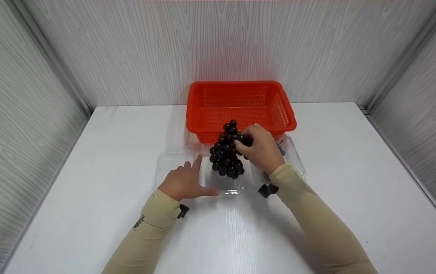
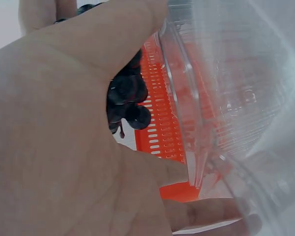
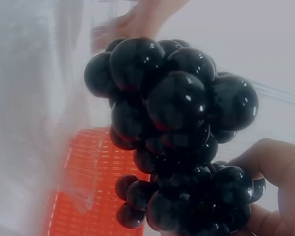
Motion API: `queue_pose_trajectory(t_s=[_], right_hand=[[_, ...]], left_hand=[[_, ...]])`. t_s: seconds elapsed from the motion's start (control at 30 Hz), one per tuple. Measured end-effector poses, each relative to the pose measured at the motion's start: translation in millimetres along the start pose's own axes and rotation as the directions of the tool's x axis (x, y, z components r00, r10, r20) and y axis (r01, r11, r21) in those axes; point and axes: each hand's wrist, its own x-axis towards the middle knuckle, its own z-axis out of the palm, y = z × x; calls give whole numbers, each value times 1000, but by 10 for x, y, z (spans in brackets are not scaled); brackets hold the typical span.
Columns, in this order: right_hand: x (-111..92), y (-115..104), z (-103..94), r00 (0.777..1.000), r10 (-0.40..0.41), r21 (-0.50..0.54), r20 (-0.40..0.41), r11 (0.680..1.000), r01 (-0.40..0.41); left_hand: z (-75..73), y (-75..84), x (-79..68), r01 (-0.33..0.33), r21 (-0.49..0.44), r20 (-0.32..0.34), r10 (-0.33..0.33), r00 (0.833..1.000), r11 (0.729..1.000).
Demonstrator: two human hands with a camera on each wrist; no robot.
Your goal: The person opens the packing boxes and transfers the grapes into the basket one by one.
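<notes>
A person in beige sleeves works at a white surface (image 1: 126, 152), seen from above. The right hand (image 1: 261, 148) grips a bunch of black grapes (image 1: 225, 154), thumb and fingers pinched on its upper part near the right side. The bunch is over a clear plastic box (image 1: 221, 184), in front of a red basket (image 1: 190, 114) at the back of the surface; whether its lowest grapes touch the box cannot be told. The left hand (image 1: 183, 180) has its grip spread wide, thumb along the near edge of the box and forefinger pointing away, not curled round anything. More clear plastic lies to the right, partly behind the right wrist, with a small dark patch (image 1: 282, 151) too unclear to name.

The step in hand looks to be placing the grapes at the box while the left hand steadies it. The next move seems to call for a light, sure pinch, so no grapes break off, and for keeping the bunch inside the thin plastic walls, with the left thumb out of its way
</notes>
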Motion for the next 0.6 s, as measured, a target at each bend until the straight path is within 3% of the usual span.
queue_pose_trajectory(t_s=[0.6], right_hand=[[203, -46, -458, 999, 37, 30, 3, 999, -37]], left_hand=[[-15, -27, 53, 37, 10, 34, -37, 999, 999]])
